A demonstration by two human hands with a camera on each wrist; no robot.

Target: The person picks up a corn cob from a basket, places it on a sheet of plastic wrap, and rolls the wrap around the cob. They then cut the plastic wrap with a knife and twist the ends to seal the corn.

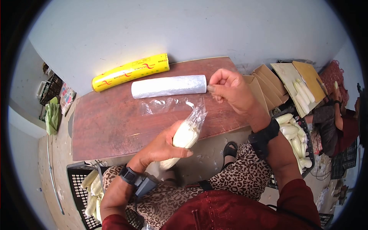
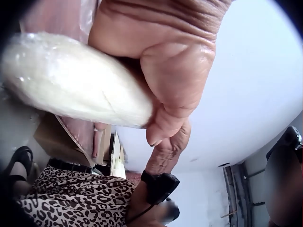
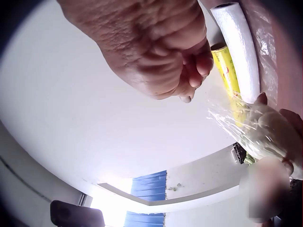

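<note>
My left hand grips a long pale vegetable near its middle, the thumb across it, holding it tilted over the table's front edge. Clear cling film covers it and stands up in a loose, crinkled end. In the left wrist view the wrapped vegetable fills the near side. My right hand is raised beside the right end of a white film roll. Its thumb and fingers are curled together, and the film's thin upper end rises toward them. The right wrist view shows these curled fingers close above the film strands.
A yellow printed roll lies behind the white one on the reddish table. Black crates of pale vegetables stand at both sides. Cardboard is at the table's right. Another person sits at the far right.
</note>
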